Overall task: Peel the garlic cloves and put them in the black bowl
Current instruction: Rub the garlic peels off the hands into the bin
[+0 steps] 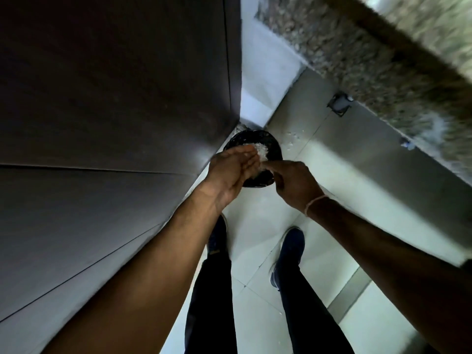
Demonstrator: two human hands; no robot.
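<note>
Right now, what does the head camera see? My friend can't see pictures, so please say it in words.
A person stands over a black bin on a pale tiled floor. The flat left hand holds white papery scraps above it while the right hand brushes them off with a fingertip. Dark shoes show below.

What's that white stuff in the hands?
Flaky white scraps lie on the flat left hand; the right hand fingers touch them, above a black bin.

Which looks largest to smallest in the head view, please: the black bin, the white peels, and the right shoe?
1. Black bin and right shoe: alike, and the hands cover part of the bin, so unranked.
2. White peels: smallest, held over the bin in the left hand.
</note>
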